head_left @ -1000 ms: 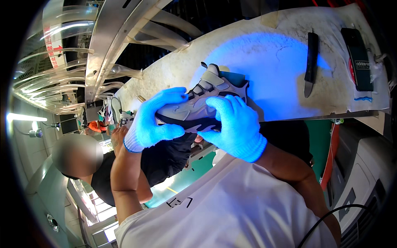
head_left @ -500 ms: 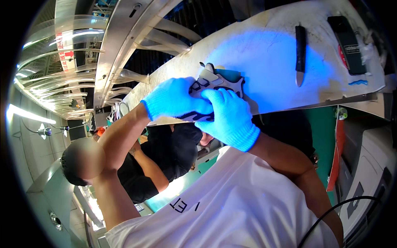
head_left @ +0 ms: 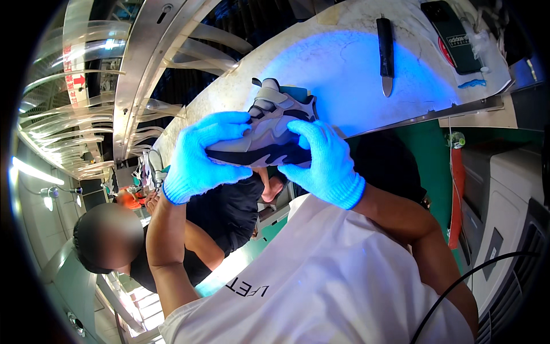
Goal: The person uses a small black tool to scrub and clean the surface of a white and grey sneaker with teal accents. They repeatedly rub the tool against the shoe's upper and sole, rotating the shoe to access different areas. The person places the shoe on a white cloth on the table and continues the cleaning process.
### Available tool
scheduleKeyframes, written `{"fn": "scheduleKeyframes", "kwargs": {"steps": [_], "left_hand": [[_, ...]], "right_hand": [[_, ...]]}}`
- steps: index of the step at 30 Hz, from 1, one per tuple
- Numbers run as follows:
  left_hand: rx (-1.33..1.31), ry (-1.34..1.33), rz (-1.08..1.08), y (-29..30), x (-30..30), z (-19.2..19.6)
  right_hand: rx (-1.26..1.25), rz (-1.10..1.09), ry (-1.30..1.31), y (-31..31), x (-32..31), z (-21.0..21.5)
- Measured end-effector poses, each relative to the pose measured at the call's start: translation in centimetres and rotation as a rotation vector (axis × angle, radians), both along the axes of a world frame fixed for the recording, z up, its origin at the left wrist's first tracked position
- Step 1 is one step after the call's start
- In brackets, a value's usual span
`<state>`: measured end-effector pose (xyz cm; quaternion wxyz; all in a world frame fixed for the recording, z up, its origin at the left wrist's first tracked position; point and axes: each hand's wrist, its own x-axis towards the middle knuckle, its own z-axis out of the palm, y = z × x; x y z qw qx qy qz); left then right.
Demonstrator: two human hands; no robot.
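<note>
1. A factory workshop, by the look of it for footwear: a shoe [head_left: 269, 135] at a stained worktable [head_left: 338, 66].
2. A short-bladed knife [head_left: 386, 54] lies there.
3. Metal framing [head_left: 137, 74] carries rows of clear curved plastic strips [head_left: 220, 37].
4. A co-worker [head_left: 220, 212] in black; green floor [head_left: 427, 152]; tube lamp [head_left: 37, 171].

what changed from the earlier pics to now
Since half a second ago, the left hand has moved left from across the side of the shoe to its toe end, uncovering that side. The right hand still holds the shoe nearer the heel, and the knife still lies on the table.
</note>
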<state>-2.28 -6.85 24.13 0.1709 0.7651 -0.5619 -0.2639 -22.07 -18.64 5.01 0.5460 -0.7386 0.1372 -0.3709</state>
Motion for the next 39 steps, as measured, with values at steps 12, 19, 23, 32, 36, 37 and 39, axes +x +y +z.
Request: {"fn": "scheduleKeyframes", "kwargs": {"steps": [12,19,23,32,36,37,39], "left_hand": [[0.061,-0.012,-0.098,-1.8,1.9,0.2],[0.04,0.077,-0.178,-2.8,4.2,-0.5],[0.067,0.155,-0.212,-3.6,6.1,-0.8],[0.42,0.187,-0.045,-3.0,7.9,-1.2],[0.667,0.175,0.088,-6.2,6.1,-1.7],[0.721,0.099,0.085,-7.3,5.5,-1.8],[0.815,-0.053,0.11,-8.7,4.0,-2.7]], "right_hand": [[0.069,0.058,0.077,-0.9,1.0,-0.2],[0.054,0.081,0.102,-2.4,1.9,0.5],[0.192,0.12,0.119,-2.7,3.2,0.9],[0.109,0.196,0.246,-2.7,4.3,1.3],[0.069,0.231,0.28,-2.5,4.6,1.2],[0.054,0.222,0.293,-2.5,4.6,1.2],[0.03,0.202,0.319,-2.0,4.8,1.3]]}}
